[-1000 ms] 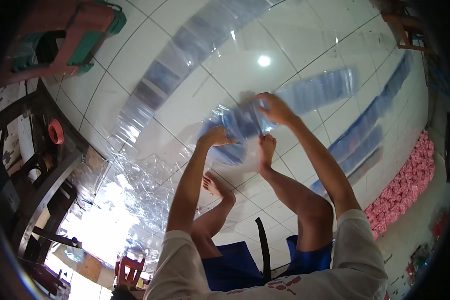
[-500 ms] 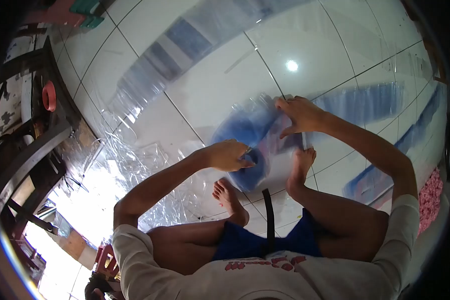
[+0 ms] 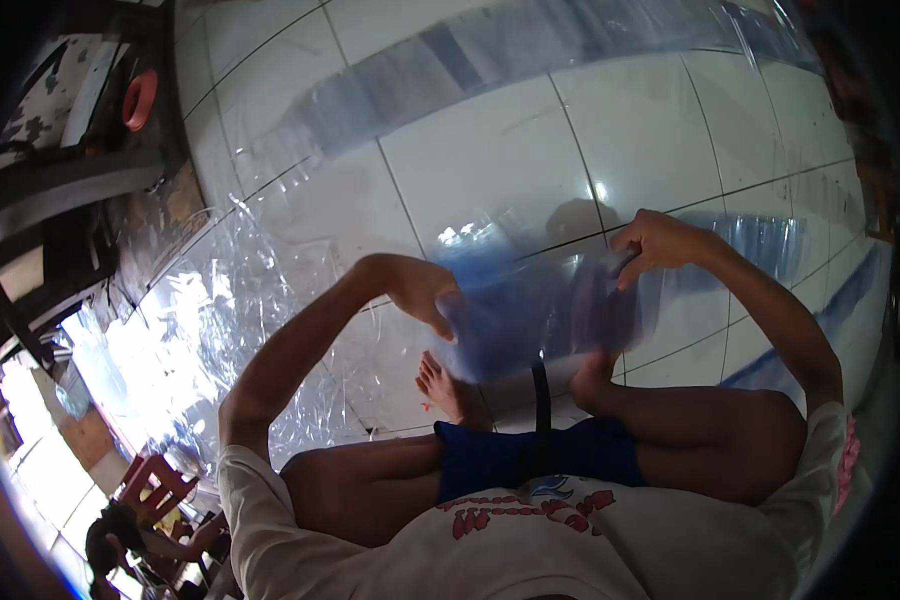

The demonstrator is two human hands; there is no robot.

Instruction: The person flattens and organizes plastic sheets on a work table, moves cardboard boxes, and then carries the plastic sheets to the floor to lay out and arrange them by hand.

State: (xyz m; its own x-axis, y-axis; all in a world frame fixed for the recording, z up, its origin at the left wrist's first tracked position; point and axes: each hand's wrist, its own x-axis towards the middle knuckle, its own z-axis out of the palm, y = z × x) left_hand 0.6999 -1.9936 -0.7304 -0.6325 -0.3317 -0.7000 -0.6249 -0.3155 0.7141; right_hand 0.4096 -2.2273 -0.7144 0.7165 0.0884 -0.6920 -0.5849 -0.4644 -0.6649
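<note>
Between my hands hangs a bluish, see-through plastic sheet, blurred by motion. My left hand is closed on its left edge. At the upper right corner my right hand pinches the sheet between thumb and fingers. Below and behind it, partly covered, more blue clear plastic lies on the floor in front of my feet. To the right of my right hand stretches a row of overlapping blue plastic sheets.
A long band of clear sheets crosses the tiled floor ahead. Tangled clear plastic scraps lie left. A dark wooden frame holds a pink tape roll. Another person is at lower left, near a red chair.
The sheet has been lifted off the floor pile and spread between my hands. My left hand has moved left and my right hand slightly right. The camera view has shifted.
</note>
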